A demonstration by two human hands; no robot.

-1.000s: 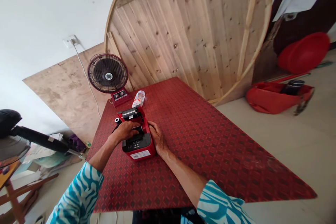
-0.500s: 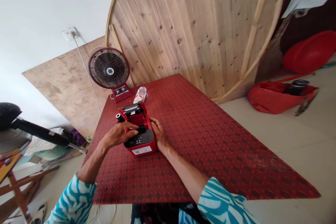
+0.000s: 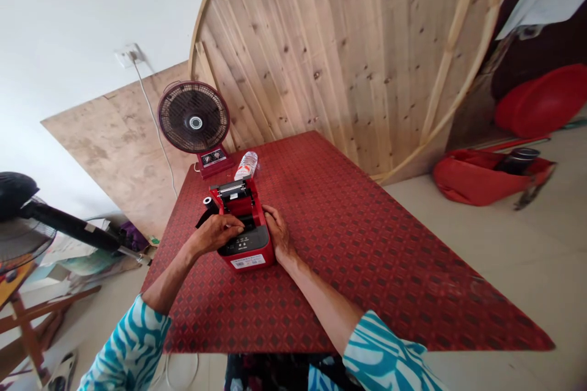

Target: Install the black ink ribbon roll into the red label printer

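Observation:
A red and black label printer (image 3: pixel 250 261) stands on the table with its lid (image 3: pixel 235 188) raised. My left hand (image 3: pixel 215 233) reaches over its left side. The thumb and fingertips are pinched together at the dark opening, and what they hold, if anything, is too small to make out. My right hand (image 3: pixel 277 233) grips the printer's right wall, its fingers over the upper edge. Just left of the printer lies a dark roll (image 3: pixel 208 202) with a white end, with a black patch beside it partly behind my left hand. A clear plastic bottle (image 3: pixel 246 165) lies behind the lid.
A table fan (image 3: pixel 194 123) stands at the back left of the red patterned tabletop (image 3: pixel 367 269). Behind leans a large round wooden panel (image 3: pixel 348 55). A black standing fan (image 3: pixel 68 223) is at the left. On the floor at right are a red bag (image 3: pixel 477 186) and a red basin (image 3: pixel 541 101).
My left thumb and fingers have closed together and drawn slightly lower at the printer's opening. More black shows beside the roll. My right hand stays on the printer's side.

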